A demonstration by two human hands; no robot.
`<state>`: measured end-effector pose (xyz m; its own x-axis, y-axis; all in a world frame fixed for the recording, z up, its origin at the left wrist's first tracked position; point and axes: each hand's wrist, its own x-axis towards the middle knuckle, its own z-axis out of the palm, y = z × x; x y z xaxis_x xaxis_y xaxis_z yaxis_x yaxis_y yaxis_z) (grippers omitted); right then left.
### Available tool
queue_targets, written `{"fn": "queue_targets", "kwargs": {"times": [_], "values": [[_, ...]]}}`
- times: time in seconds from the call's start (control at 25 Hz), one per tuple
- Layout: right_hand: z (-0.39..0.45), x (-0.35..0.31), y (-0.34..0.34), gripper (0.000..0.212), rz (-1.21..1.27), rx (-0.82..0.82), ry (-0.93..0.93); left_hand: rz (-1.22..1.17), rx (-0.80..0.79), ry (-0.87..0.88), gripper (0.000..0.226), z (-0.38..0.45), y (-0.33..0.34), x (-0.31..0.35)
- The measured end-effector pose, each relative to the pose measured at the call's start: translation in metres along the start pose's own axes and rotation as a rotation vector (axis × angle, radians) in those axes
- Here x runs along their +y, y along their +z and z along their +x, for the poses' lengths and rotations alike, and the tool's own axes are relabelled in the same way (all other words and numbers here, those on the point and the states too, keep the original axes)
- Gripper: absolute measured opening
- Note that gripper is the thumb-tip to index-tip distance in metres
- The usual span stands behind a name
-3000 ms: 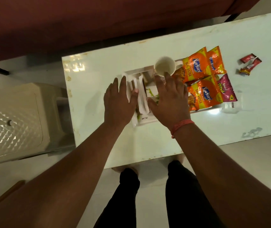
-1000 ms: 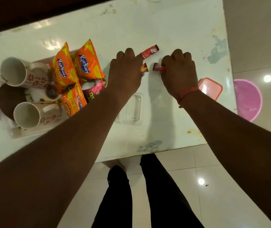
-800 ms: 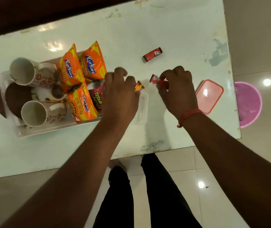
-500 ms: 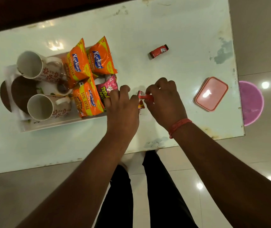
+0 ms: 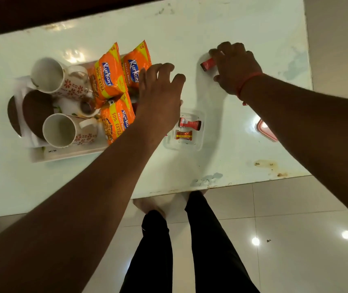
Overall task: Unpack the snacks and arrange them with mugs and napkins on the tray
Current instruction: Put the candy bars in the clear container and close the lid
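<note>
A white tray (image 5: 67,153) on the table's left holds two flowered mugs (image 5: 51,76) (image 5: 63,130), white napkins (image 5: 22,85) and three orange snack packets (image 5: 108,77). Just right of it a small clear container (image 5: 198,144) holds two red candies (image 5: 189,123). My left hand (image 5: 158,96) hovers open above the tray's right end, covering a pink packet. Farther right, my right hand (image 5: 235,68) is on a third red candy (image 5: 207,64) lying on the table, fingers curled around it.
A pink container lid (image 5: 267,129) lies at the right, partly behind my right forearm. The white table (image 5: 221,24) has stains near its front right edge. My legs stand on the tiled floor below the table's front edge.
Both hands dropped their candies into the clear container. My right hand then reached far right to the last candy on the table, and my left hand rose open over the tray's edge.
</note>
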<state>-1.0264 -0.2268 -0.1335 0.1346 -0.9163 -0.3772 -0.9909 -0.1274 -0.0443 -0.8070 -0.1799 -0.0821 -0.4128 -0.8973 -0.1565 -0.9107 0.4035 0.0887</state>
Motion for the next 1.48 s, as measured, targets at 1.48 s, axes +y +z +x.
{"fn": "queue_targets", "kwargs": {"times": [1.48], "values": [[-0.139,-0.022,0.04,0.072,0.628,0.256,0.531,-0.47,0.001,-0.114,0.043,-0.039,-0.003,0.003]]}}
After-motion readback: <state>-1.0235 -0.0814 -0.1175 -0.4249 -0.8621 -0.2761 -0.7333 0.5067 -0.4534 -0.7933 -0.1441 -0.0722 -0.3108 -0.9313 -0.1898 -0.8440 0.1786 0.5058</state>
